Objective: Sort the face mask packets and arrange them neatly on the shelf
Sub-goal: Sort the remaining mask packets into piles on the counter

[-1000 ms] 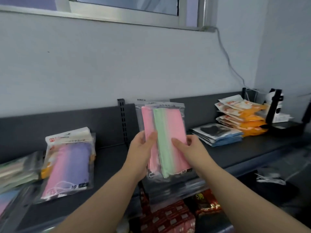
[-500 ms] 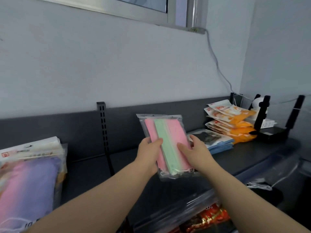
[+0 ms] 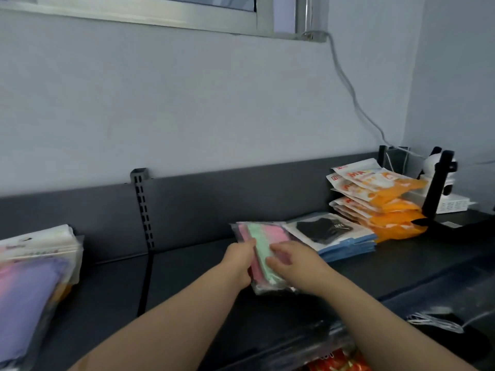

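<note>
Both hands hold one pink-and-green packet (image 3: 263,238) low over the shelf (image 3: 187,277), nearly flat, with its long side running away from the person. The left hand (image 3: 241,259) grips its left edge. The right hand (image 3: 292,261) lies over its right side with fingers curled onto the green stripe. I cannot tell whether the underside touches the shelf yet.

Just right of the right hand sits a black-mask stack (image 3: 329,234) on blue packets, and the held packet's far right corner is touching it or nearly so. Beyond that stack is a leaning heap of orange packets (image 3: 385,204). Well to the left of the left hand lie purple packets (image 3: 34,285).

This looks like the set-down.

- **Mixed piles:** the packet has little room on its right, so if it drifts that way it would ride up onto the black-mask stack and blur the two sorts.
- **Knocked stack:** the right wrist passes close to the blue packets, and drawing it out carelessly could shove them askew.
- **Crooked landing:** the film looks slick. If one hand lets go before the other, the packet could swivel and settle crooked.
- **Fanning:** if the hands hold more than one packet, which I cannot make out, the layers could fan apart.
- **Orange heap:** it looks unsteady, and a jolt passed through the neighbouring stack might tip it.
</note>
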